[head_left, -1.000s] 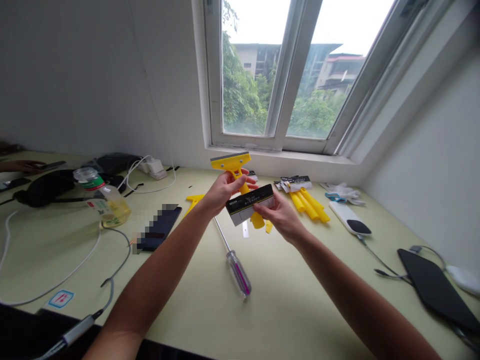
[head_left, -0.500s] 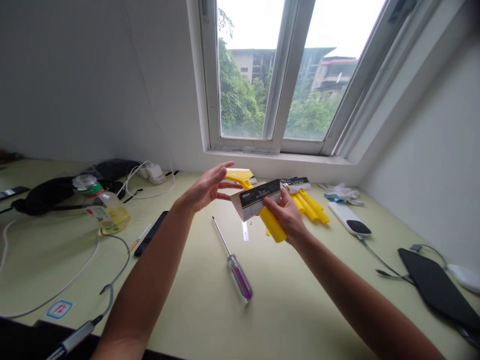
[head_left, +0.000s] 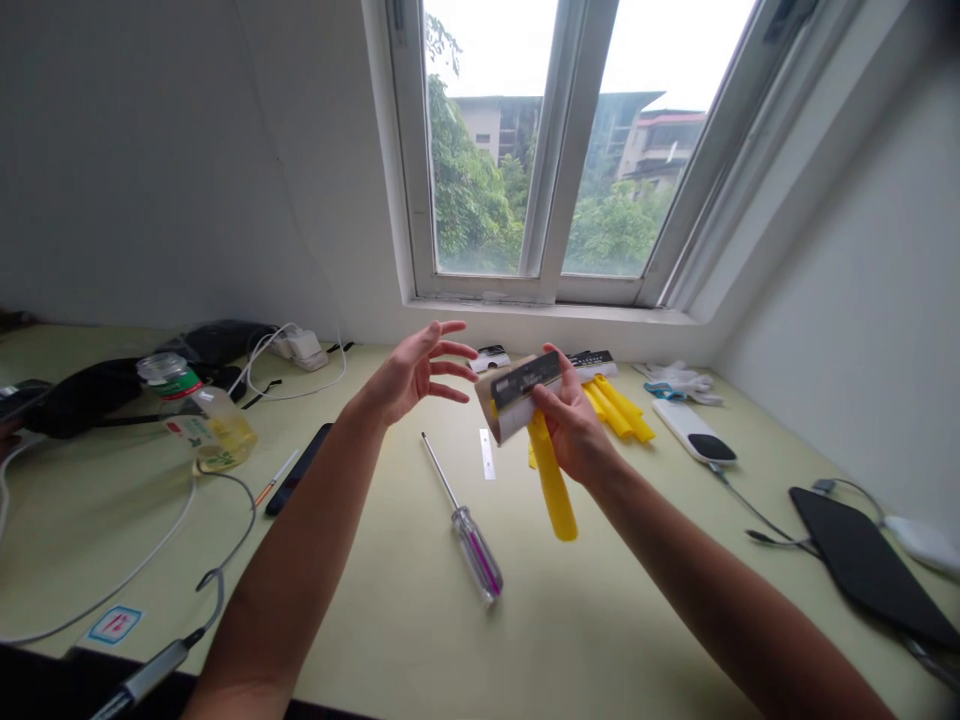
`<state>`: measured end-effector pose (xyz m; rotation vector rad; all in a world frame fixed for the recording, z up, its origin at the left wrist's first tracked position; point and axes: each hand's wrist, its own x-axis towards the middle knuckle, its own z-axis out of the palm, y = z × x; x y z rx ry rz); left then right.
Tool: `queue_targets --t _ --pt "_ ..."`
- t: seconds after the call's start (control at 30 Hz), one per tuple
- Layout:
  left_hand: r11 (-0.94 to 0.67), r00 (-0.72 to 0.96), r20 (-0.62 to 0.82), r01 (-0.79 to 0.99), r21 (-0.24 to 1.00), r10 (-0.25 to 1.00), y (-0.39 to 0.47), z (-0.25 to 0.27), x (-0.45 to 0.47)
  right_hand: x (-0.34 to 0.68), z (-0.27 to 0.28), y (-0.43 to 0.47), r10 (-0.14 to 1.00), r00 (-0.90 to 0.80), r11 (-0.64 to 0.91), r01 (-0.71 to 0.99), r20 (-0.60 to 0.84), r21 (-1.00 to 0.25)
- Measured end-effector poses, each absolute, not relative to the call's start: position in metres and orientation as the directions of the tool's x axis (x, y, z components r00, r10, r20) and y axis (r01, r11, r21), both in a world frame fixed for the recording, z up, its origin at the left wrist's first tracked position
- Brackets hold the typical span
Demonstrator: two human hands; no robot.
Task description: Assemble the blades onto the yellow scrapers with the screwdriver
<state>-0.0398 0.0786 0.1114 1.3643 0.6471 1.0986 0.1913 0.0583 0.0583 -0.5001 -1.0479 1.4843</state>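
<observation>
In my right hand (head_left: 576, 420) is a scraper with a yellow handle (head_left: 556, 490) and a black-and-white cardboard sleeve (head_left: 517, 395) around its head. The handle hangs downward below the sleeve, and the head is hidden inside. To the left, my left hand (head_left: 429, 375) is empty, its fingers spread, just apart from the sleeve. Beneath the hands, a thin metal blade (head_left: 487, 455) lies flat on the table. A screwdriver with a clear and purple handle (head_left: 478, 560) lies nearer to me.
Several yellow-handled scrapers (head_left: 619, 408) in sleeves lie behind my right hand, near white gloves (head_left: 679, 383). A white device (head_left: 694, 432) and a black phone-like slab (head_left: 870, 560) lie right. A bottle (head_left: 206, 415), a dark phone (head_left: 300, 470) and cables stand or lie left.
The scraper's yellow head has gone into the sleeve, and the handle has swung to point more downward. My left hand has come off the scraper and opened.
</observation>
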Motion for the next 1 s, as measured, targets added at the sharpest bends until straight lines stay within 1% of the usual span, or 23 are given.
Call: queue_targets --t 0.13,0.27,0.33,0.37,0.43,0.5,0.53,0.6,0.67,0.7,0.8,0.9,1.0 --pt "-0.155 0.435 0.211 -0.161 0.975 0.876 0.072 0.115 -0.036 0.187 0.059 0.059 0.964 -0.133 0.117 -0.568 0.231 -0.815" --pt "-0.235 0.570 0.179 0.026 0.972 0.802 0.056 0.118 -0.018 0.184 0.062 0.056 0.971 -0.051 0.169 -0.551 0.235 -0.817" --pt "-0.299 0.554 0.189 0.115 0.947 0.811 0.048 0.118 -0.007 0.185 0.063 0.053 0.967 -0.042 0.196 -0.512 0.253 -0.837" --pt "-0.328 0.511 0.211 0.150 0.933 0.833 0.046 0.117 -0.003 0.186 0.064 0.053 0.963 -0.049 0.209 -0.480 0.264 -0.852" --pt "-0.366 0.372 0.279 0.190 0.911 0.886 0.048 0.114 0.003 0.190 0.063 0.052 0.957 -0.100 0.218 -0.370 0.272 -0.903" --pt "-0.360 0.208 0.322 0.183 0.915 0.924 0.057 0.108 0.002 0.193 0.060 0.054 0.951 -0.189 0.209 -0.188 0.244 -0.960" --pt "-0.341 0.125 0.323 0.158 0.927 0.938 0.064 0.104 0.000 0.194 0.057 0.056 0.946 -0.238 0.205 -0.080 0.219 -0.975" --pt "-0.267 -0.007 0.268 0.091 0.960 0.963 0.080 0.095 -0.006 0.195 0.049 0.060 0.927 -0.328 0.227 0.113 0.180 -0.967" --pt "-0.169 -0.071 0.174 0.067 0.983 0.982 0.095 0.084 -0.013 0.197 0.042 0.065 0.899 -0.406 0.295 0.281 0.165 -0.913" --pt "-0.119 -0.074 0.125 0.076 0.990 0.989 0.101 0.078 -0.015 0.199 0.039 0.067 0.885 -0.437 0.338 0.367 0.160 -0.867" --pt "0.000 -0.040 0.004 0.109 0.994 0.999 0.114 0.061 -0.018 0.205 0.036 0.073 0.868 -0.486 0.417 0.598 0.104 -0.685" --pt "0.048 -0.013 -0.047 0.108 0.993 0.999 0.119 0.047 -0.016 0.213 0.037 0.078 0.862 -0.505 0.439 0.702 0.044 -0.561" --pt "0.057 0.030 -0.059 0.081 0.995 0.998 0.121 0.040 -0.012 0.221 0.038 0.086 0.868 -0.493 0.466 0.775 0.053 -0.428"
